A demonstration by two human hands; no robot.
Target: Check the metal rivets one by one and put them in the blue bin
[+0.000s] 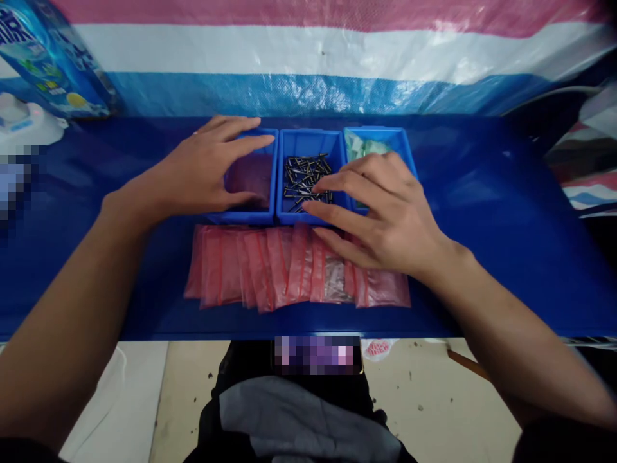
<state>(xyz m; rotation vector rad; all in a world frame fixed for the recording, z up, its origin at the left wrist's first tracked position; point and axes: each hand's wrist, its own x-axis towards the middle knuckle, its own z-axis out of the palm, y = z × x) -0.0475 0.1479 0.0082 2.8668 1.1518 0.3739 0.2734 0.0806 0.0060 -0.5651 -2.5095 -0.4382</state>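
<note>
My left hand (pixel 207 167) is over the left blue bin (pixel 270 173), fingers spread, holding nothing; reddish bags (pixel 250 177) lie inside that bin. My right hand (pixel 385 215) has its fingers apart above the front right of the middle blue bin (pixel 312 141), which contains many dark metal pins (pixel 303 173); nothing shows in its grasp. The right blue bin (pixel 407 148), partly hidden by this hand, holds pale green packets (pixel 369 148). Several red-edged clear zip bags (pixel 260 270) overlap in a row in front of the bins, and one shows small silvery pieces (pixel 335 276).
The bins stand on a blue table (pixel 506 244) against a striped plastic sheet (pixel 308 51). A blue detergent pack (pixel 58 71) and a white device (pixel 29 125) are at the back left. Below the table edge, a phone (pixel 318 355) rests at my lap.
</note>
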